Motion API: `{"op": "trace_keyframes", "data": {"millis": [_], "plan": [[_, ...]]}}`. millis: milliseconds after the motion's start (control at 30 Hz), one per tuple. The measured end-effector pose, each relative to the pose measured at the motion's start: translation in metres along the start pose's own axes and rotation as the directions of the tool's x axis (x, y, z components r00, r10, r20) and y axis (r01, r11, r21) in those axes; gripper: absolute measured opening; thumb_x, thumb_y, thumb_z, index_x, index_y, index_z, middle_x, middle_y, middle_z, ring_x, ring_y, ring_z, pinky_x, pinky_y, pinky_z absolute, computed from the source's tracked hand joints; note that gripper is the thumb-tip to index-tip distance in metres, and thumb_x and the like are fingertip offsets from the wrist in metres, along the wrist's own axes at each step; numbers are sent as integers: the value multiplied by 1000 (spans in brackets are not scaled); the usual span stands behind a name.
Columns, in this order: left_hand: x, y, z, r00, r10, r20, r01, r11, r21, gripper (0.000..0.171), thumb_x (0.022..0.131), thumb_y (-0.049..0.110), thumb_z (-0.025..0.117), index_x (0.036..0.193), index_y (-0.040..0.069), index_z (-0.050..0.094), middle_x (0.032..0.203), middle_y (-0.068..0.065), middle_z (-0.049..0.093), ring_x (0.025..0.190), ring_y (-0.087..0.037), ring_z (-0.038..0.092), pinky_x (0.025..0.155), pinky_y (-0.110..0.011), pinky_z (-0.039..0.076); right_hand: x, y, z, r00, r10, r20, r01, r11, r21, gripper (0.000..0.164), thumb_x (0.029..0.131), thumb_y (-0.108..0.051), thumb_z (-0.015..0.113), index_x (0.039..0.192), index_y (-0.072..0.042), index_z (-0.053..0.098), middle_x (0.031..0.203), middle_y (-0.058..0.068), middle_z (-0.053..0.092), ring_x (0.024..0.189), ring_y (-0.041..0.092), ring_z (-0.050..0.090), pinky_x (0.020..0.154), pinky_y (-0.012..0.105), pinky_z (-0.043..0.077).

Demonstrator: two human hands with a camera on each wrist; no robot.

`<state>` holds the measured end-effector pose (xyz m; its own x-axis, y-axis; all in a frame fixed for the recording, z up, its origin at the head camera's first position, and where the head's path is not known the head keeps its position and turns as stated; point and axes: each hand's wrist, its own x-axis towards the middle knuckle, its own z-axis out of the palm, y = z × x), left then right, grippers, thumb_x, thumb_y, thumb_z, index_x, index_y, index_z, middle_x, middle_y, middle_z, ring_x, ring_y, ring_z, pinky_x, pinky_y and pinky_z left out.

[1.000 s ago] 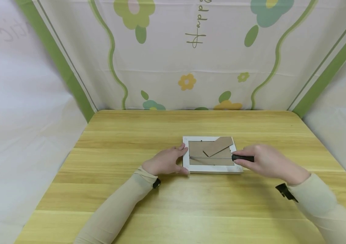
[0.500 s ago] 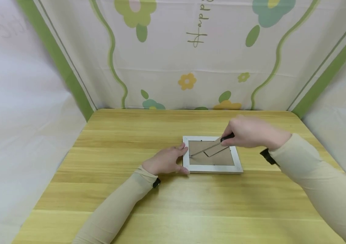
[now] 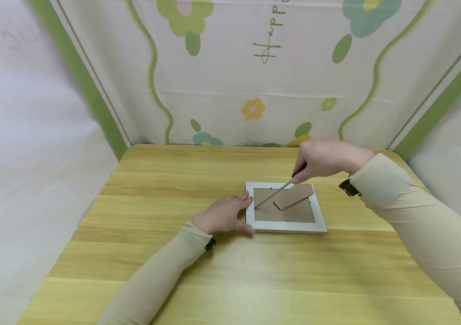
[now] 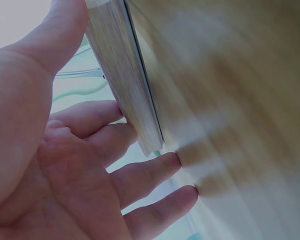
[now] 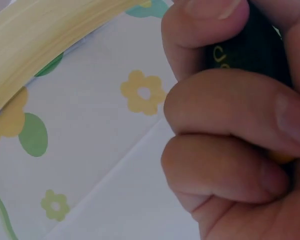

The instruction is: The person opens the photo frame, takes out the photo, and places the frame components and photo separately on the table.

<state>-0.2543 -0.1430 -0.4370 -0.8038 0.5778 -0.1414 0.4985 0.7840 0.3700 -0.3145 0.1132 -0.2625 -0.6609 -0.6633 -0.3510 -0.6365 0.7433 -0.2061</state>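
Observation:
A white picture frame (image 3: 319, 215) lies face down on the wooden table, its brown backing board (image 3: 295, 214) and angled stand flap (image 3: 291, 196) facing up. My left hand (image 3: 222, 215) rests at the frame's left side, thumb by the near corner and fingers along the edge. Seen from the left wrist, two fingers touch the frame's wood-grained side (image 4: 121, 75) while others rest on the table. My right hand (image 3: 323, 158) grips the dark handle of a screwdriver (image 3: 272, 194), fingers curled around that handle (image 5: 240, 52). The slanting shaft ends at the board's left edge, by a small dark tab.
The wooden table (image 3: 153, 180) extends around the frame on all sides. A white flowered cloth (image 3: 214, 72) hangs behind its far edge, and white cloth sides (image 3: 31, 158) flank it.
My right hand has risen from the frame's right side and moved left and away, turning the screwdriver from lying flat to a steep slant. The left hand has kept its place on the frame.

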Motion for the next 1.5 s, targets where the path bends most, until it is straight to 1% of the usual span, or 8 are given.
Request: {"op": "trace_keyframes", "data": {"millis": [200,433,567,733,867,1000,1133,1500], "plan": [[2,1,0,1000,-1,3,1,1000,5,99,81,58,72,155,7,30,160,-12,23,141,-30,36,111,-38,34,3,-5,-3,1000,-4,5,4,1000,-29,17,87,-35,77,90,-19,82,89,-7,74,79,7,67,72,33,55],[3,0,0,1000,2,-10,-2,1000,2,99,80,58,73,154,6,32,159,-13,25,140,-30,37,111,-39,35,13,-24,-14,999,-20,26,23,991,-135,14,87,-32,77,77,-23,81,75,-10,71,61,8,58,58,30,49],[3,-1,1,1000,-8,-12,8,1000,-1,99,80,59,73,154,8,32,158,-13,26,140,-29,37,110,-38,36,20,-36,-19,999,1,50,8,984,-180,17,86,-32,77,72,-23,79,71,-10,70,58,8,57,57,30,48],[3,-2,1,1000,-8,-18,7,1000,-20,99,79,58,74,154,8,33,158,-12,27,140,-27,37,109,-37,38,26,-52,-22,995,59,76,-40,974,-223,19,87,-32,77,71,-21,78,68,-9,69,60,10,59,57,31,49],[3,-3,2,1000,1,-18,-2,999,-40,100,79,57,75,154,8,33,159,-12,26,141,-27,36,109,-37,38,31,-69,-23,993,95,72,-72,959,-274,20,85,-33,79,72,-18,76,71,-8,69,65,12,63,62,33,52],[4,-3,3,1000,6,-15,-7,999,-43,100,78,59,75,154,8,33,159,-11,25,141,-27,36,110,-37,37,35,-86,-24,990,127,52,-104,942,-320,28,83,-35,82,86,-11,68,79,-4,66,72,15,64,68,36,54],[4,-3,3,1000,4,-20,-5,999,-41,101,78,59,75,154,8,34,159,-11,26,140,-27,37,108,-37,39,41,-97,-26,989,142,38,-118,922,-369,37,80,-37,83,94,-11,62,85,-2,64,77,17,63,70,37,53],[4,-1,1,1000,-2,-25,1,999,-48,99,78,58,76,153,8,35,159,-11,27,140,-27,38,108,-38,39,48,-118,-28,989,141,47,-105,885,-454,24,80,-32,83,84,-15,67,85,-4,66,77,17,61,67,35,53]]}}
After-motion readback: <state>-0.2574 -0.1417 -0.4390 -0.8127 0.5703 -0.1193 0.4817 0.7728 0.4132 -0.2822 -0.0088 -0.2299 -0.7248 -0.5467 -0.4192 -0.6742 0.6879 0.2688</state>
